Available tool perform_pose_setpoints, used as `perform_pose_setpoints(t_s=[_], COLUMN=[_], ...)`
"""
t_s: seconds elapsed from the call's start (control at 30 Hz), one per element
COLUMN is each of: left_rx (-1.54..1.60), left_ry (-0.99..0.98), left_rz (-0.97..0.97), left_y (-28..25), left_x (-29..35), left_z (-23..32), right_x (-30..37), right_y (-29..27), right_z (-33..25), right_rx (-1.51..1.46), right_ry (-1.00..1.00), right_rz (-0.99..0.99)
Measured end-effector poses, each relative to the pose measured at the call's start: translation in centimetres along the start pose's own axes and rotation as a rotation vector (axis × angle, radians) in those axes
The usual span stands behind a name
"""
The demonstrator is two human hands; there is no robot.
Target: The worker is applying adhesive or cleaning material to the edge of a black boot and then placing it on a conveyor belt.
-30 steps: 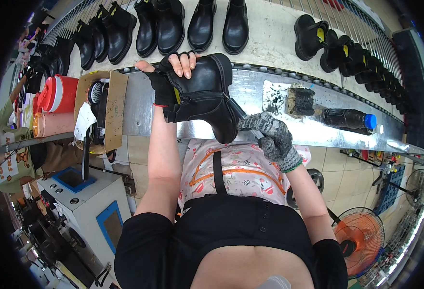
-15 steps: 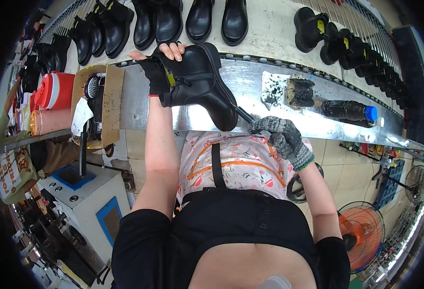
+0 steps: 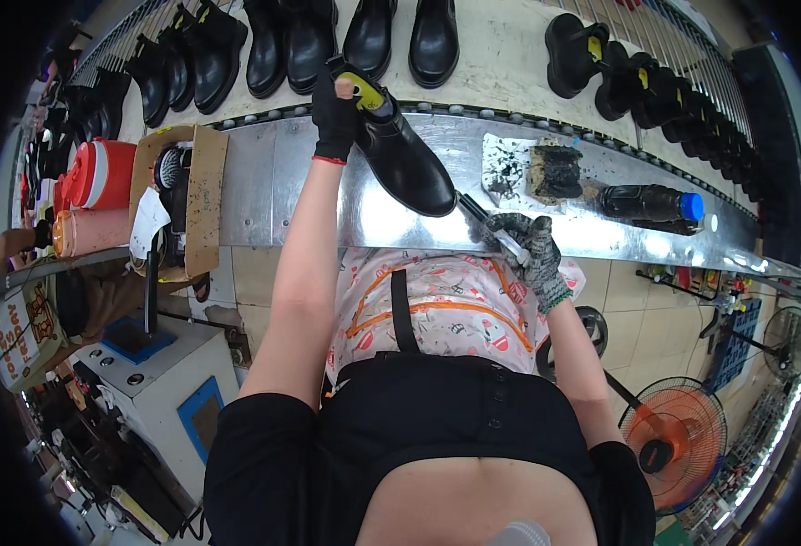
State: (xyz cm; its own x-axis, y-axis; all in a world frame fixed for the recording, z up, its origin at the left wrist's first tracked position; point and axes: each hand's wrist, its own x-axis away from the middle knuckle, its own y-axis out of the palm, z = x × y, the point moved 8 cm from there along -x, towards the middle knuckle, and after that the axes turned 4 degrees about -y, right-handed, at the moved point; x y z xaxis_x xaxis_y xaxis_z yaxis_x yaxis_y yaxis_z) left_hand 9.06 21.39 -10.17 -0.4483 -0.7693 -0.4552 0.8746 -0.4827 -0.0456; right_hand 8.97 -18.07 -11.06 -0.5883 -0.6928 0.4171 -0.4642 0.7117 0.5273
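Observation:
My left hand point(image 3: 335, 116), in a black glove with bare fingertips, is closed on the top of a black leather ankle boot point(image 3: 407, 168). The boot is tilted over the metal bench, its toe toward my right hand and a yellow label showing inside its opening. My right hand point(image 3: 528, 247), in a grey knitted glove, grips a slim dark stick-like tool point(image 3: 472, 207). The tool's tip is at the edge of the boot's toe; whether it touches I cannot tell. A small pale piece point(image 3: 512, 246) also shows between the gloved fingers.
The metal bench point(image 3: 264, 191) carries a stained white sheet point(image 3: 502, 173), a blackened sponge-like block point(image 3: 555, 173) and a dark bottle with a blue cap point(image 3: 646, 204). At left stand a cardboard box point(image 3: 205, 200) and a red jug point(image 3: 100, 173). Black boots point(image 3: 432, 45) line the far belt.
My left hand has turned the boot from its side to show its upper, with the toe swinging up and right. The right hand, still holding the dark tool, has shifted slightly.

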Motion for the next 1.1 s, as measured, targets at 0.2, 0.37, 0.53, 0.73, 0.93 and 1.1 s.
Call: perform_pose_setpoints(t_s=[0.2,0.37,0.53,0.73,0.93,1.1], left_rx=[-0.313,-0.460,-0.439,-0.528,-0.476,-0.489], left_ry=[0.048,0.086,0.050,0.017,0.022,-0.009], left_rz=[-0.221,-0.155,-0.151,-0.123,-0.112,-0.063], left_y=[1.7,1.2,0.4,-0.3,-2.3,-4.1], left_x=[-0.9,-0.9,-1.3,0.1,2.2,5.0], left_z=[2.7,3.5,3.3,7.6,9.3,11.6], right_x=[1.4,1.9,2.1,2.6,2.6,2.8], right_y=[-1.0,-0.6,-1.9,-2.8,-2.4,-1.3], right_z=[-0.9,-2.0,-1.4,-2.3,-3.0,-4.3], right_rx=[0.003,0.044,0.022,0.124,0.148,0.172], right_ry=[-0.014,0.015,-0.007,-0.073,-0.110,-0.130], right_rz=[0.099,0.203,0.217,0.261,0.334,0.408])
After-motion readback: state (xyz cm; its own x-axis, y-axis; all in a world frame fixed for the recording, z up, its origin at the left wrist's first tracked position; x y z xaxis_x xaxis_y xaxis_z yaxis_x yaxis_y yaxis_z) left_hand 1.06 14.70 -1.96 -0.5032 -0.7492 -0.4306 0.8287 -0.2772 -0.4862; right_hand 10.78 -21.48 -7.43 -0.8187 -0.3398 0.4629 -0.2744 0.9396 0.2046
